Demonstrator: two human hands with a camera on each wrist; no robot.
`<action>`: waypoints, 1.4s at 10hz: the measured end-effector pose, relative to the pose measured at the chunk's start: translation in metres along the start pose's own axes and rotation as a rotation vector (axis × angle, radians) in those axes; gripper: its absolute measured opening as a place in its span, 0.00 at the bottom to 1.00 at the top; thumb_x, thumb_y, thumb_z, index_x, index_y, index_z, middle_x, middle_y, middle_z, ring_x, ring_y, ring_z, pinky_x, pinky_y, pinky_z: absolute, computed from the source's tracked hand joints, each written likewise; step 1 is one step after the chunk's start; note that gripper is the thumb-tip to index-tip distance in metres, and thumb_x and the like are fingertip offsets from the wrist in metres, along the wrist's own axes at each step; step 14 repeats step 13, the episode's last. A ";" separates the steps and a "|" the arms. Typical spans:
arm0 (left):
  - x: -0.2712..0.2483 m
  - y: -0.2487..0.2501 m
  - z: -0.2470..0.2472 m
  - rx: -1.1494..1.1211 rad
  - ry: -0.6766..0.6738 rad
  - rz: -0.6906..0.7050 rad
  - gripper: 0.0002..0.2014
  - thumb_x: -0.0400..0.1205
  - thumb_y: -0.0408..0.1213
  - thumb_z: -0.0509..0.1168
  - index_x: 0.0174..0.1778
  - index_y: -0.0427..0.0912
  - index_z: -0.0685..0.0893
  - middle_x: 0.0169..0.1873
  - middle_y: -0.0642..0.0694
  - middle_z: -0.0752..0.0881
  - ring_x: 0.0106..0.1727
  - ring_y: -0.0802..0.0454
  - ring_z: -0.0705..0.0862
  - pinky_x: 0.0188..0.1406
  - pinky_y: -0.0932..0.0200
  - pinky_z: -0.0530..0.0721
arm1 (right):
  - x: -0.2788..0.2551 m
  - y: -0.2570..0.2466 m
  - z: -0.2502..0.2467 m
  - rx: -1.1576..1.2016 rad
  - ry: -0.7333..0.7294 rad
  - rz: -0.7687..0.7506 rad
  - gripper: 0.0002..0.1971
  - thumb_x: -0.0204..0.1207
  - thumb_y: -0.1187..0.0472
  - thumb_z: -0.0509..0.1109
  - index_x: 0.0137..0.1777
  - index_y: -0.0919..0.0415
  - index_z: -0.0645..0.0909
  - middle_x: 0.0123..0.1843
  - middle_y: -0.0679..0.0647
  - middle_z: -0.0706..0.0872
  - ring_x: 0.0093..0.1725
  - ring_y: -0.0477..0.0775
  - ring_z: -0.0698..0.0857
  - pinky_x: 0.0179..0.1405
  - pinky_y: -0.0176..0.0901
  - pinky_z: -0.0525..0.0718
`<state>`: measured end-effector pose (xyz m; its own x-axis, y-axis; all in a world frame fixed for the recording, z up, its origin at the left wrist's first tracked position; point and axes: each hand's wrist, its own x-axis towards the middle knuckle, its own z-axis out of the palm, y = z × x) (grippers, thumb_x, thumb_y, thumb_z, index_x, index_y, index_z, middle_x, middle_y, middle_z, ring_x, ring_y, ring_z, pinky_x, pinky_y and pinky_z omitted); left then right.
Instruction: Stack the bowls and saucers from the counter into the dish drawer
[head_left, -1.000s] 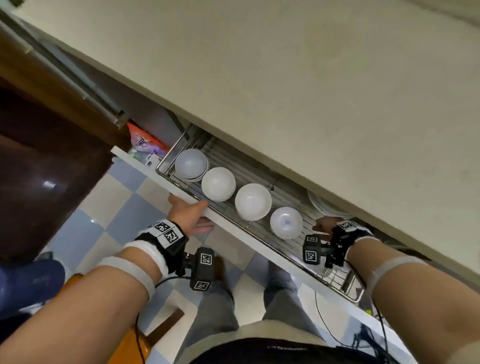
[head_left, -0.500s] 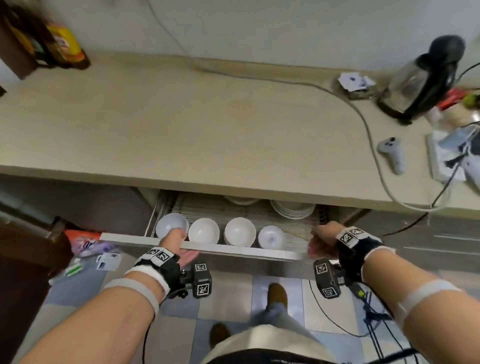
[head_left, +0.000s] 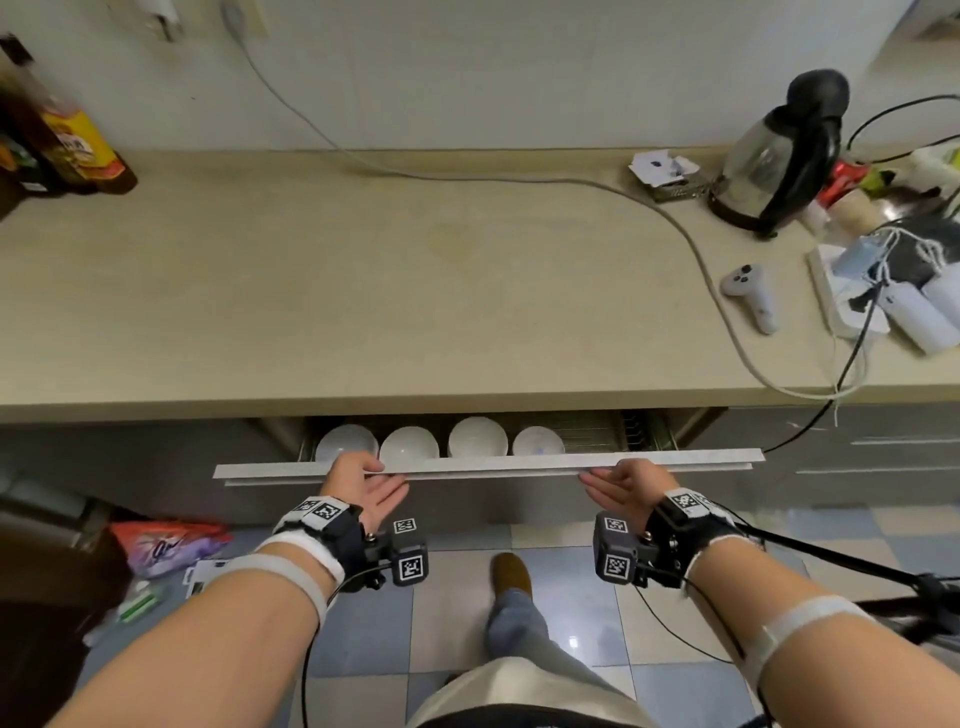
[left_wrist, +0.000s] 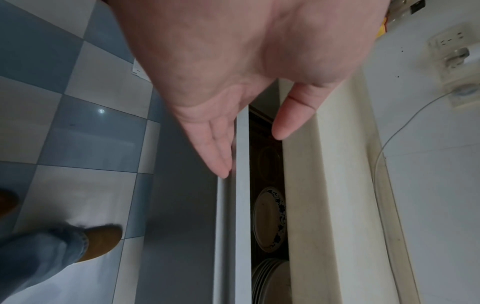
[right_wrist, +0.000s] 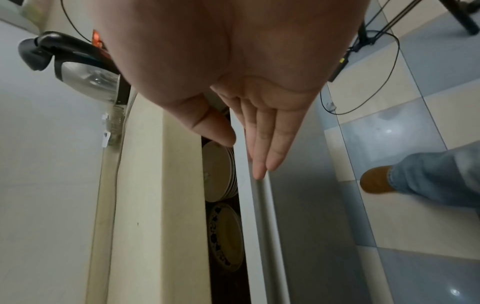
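The dish drawer (head_left: 488, 464) under the counter (head_left: 363, 286) stands open by a narrow gap. Several white bowls (head_left: 478, 437) sit in a row inside it, behind the front panel. My left hand (head_left: 371, 480) and right hand (head_left: 618, 480) lie flat against the drawer front, left and right of the middle. In the left wrist view my straight fingers (left_wrist: 213, 148) press the panel while the thumb (left_wrist: 293, 115) reaches over the gap. A blue-patterned saucer (right_wrist: 226, 234) and a stack of white saucers (right_wrist: 218, 170) lie inside the gap. Neither hand holds anything.
A kettle (head_left: 779, 156), a grey cable (head_left: 519, 179), a controller (head_left: 753, 296) and chargers (head_left: 893, 291) occupy the counter's right end; bottles (head_left: 67, 145) stand at its far left. Bags (head_left: 166, 545) lie on the tiled floor at left, and my foot (head_left: 511, 577) stands before the drawer.
The drawer has slid most of the way in. My right hand came out of the drawer to its front, and both hands went from its rim to lying flat on it. The view swung upright.
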<state>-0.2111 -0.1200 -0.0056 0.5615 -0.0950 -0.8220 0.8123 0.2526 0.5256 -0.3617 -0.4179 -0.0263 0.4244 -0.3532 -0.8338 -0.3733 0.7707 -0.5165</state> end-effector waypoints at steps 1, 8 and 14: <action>0.005 0.011 0.011 -0.002 -0.019 -0.009 0.08 0.81 0.25 0.54 0.54 0.32 0.75 0.76 0.26 0.73 0.72 0.31 0.80 0.75 0.39 0.77 | 0.010 -0.010 0.009 0.023 -0.015 0.001 0.16 0.77 0.74 0.54 0.60 0.77 0.77 0.65 0.74 0.85 0.61 0.66 0.88 0.56 0.52 0.87; 0.057 0.051 0.061 -0.237 0.037 0.014 0.29 0.79 0.31 0.62 0.78 0.39 0.66 0.81 0.35 0.67 0.75 0.31 0.76 0.74 0.37 0.77 | 0.046 -0.060 0.050 0.190 -0.120 -0.018 0.35 0.83 0.55 0.65 0.85 0.64 0.55 0.78 0.67 0.72 0.67 0.72 0.85 0.73 0.64 0.78; 0.024 0.048 0.022 0.066 -0.068 0.127 0.08 0.85 0.34 0.60 0.58 0.38 0.79 0.64 0.35 0.86 0.63 0.38 0.86 0.70 0.43 0.80 | -0.061 -0.104 0.081 -0.407 -0.297 -0.256 0.07 0.80 0.61 0.68 0.53 0.63 0.85 0.46 0.60 0.90 0.38 0.55 0.89 0.40 0.44 0.85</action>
